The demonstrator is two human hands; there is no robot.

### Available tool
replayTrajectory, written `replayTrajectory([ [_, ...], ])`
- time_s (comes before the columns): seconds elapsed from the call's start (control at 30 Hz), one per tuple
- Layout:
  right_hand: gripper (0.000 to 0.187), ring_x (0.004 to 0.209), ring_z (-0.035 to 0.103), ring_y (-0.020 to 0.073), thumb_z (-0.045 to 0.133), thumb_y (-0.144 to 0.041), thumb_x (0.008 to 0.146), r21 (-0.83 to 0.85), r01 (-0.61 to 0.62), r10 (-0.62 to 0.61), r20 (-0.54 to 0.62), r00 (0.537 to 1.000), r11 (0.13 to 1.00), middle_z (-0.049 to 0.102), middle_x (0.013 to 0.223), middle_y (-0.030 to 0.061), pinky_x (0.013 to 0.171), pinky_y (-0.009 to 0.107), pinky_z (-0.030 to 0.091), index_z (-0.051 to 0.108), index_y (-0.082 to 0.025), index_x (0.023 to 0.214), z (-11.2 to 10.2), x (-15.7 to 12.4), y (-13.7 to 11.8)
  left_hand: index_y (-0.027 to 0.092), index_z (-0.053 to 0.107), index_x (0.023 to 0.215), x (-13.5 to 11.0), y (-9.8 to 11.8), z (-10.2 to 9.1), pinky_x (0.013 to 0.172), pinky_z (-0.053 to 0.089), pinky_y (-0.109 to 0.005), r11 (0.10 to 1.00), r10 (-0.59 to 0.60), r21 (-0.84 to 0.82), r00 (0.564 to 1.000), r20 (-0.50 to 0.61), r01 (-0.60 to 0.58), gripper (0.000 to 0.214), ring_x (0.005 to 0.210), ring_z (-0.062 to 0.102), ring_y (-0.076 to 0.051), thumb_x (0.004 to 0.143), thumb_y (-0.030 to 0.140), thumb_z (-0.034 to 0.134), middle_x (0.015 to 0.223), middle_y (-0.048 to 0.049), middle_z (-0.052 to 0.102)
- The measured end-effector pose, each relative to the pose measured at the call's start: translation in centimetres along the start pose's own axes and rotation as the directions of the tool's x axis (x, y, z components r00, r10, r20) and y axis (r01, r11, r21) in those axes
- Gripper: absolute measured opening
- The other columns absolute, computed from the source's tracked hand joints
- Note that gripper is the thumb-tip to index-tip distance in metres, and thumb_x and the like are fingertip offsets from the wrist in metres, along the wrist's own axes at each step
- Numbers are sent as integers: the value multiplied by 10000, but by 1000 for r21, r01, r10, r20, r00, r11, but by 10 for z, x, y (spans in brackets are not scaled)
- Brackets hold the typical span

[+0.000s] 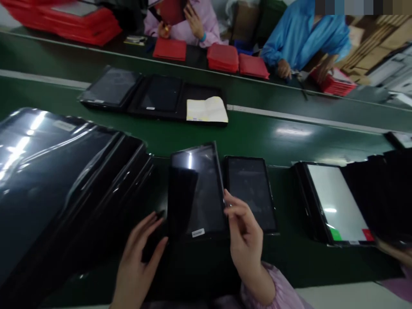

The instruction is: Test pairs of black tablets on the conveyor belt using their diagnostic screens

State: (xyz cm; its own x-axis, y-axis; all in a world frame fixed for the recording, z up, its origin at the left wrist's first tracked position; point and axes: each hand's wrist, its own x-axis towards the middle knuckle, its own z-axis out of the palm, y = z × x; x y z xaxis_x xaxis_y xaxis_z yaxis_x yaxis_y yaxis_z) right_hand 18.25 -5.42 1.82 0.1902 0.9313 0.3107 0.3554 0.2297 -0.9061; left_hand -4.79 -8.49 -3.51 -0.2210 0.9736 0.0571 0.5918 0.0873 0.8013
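A black tablet-like screen panel [197, 189] with a glossy face and a small white label near its lower edge stands slightly tilted in front of me. The thumb and fingers of my right hand [246, 234] pinch its right edge. My left hand [140, 253] is just off the panel's lower left side, thumb and fingers apart. A small dark spot shows by its fingertips, too blurred to name. Just right of the held panel, partly behind my right hand, a second black panel [249, 189] lies flat on the dark green table [267, 268].
Stacked black panels in clear film [48, 171] fill the left. On the right is another stack, topped by a lit white screen [336, 201]. Farther back, black trays hold panels [161, 92] and a paper [206, 109]. Two people work opposite among red pouches [222, 58]; another person's hand [394, 251] reaches in right.
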Motion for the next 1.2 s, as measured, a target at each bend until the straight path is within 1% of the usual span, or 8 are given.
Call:
replayTrajectory([
  [0.17,438,1282,732,242,593,-171,1017,-96,15,-7,88,996,995,755,1384,74,1079,432,634,687,-317,1419,-24,25,-8,261,628,1438,38,12,-2,1137,527,-665,988,-154,6,981,116,154,718,1395,614,-429,896,732,593,1609,-169,543],
  [0.33,400,1344,654,343,646,-406,971,-562,-106,69,-87,994,820,723,1376,151,1129,573,565,755,-245,1320,-84,62,43,261,575,1522,50,13,13,1281,331,-652,934,-313,-131,937,156,333,791,1579,411,-441,873,708,646,1685,-167,481],
  [0.4,487,1244,686,399,670,-457,926,-599,-180,120,-138,983,780,729,1299,212,1012,626,602,751,-174,1315,-106,74,67,277,610,1495,53,14,16,1291,314,-633,915,-340,-171,927,157,364,762,1603,375,-425,856,686,684,1683,-148,496],
  [0.47,495,1026,744,350,678,-486,906,-602,-202,163,-119,979,773,760,1146,178,869,555,645,766,-173,1279,-119,84,86,284,658,1449,59,18,19,1276,348,-621,889,-389,-205,911,136,410,722,1601,382,-421,835,660,716,1656,-137,537],
  [0.6,520,775,701,237,647,-529,926,-588,-185,190,-55,980,787,746,994,92,723,423,631,756,-212,1323,-120,96,107,259,695,1421,81,35,29,1254,399,-573,817,-473,-328,876,88,474,662,1595,401,-403,819,522,770,1615,-130,594],
  [0.73,560,697,647,205,632,-581,933,-578,-189,194,-53,980,794,718,950,74,684,393,610,758,-209,1331,-117,105,114,245,619,1537,99,42,40,1290,329,-515,796,-440,-431,895,70,425,729,1600,401,-358,848,435,762,1673,-102,538],
  [1.0,631,756,663,217,665,-684,902,-574,-214,195,-96,976,791,707,1186,121,652,396,606,730,-242,1348,-109,104,120,424,563,1581,102,17,42,1268,362,-506,809,-466,-342,876,122,478,849,1613,351,-373,805,639,835,1675,36,528],
  [1.2,621,813,679,232,653,-679,922,-568,-215,191,-102,976,795,709,1194,128,677,401,617,724,-233,1348,-105,104,121,431,386,1677,95,36,51,1292,305,-459,814,-412,-370,894,178,449,862,1605,364,-338,911,651,715,1719,59,449],
])
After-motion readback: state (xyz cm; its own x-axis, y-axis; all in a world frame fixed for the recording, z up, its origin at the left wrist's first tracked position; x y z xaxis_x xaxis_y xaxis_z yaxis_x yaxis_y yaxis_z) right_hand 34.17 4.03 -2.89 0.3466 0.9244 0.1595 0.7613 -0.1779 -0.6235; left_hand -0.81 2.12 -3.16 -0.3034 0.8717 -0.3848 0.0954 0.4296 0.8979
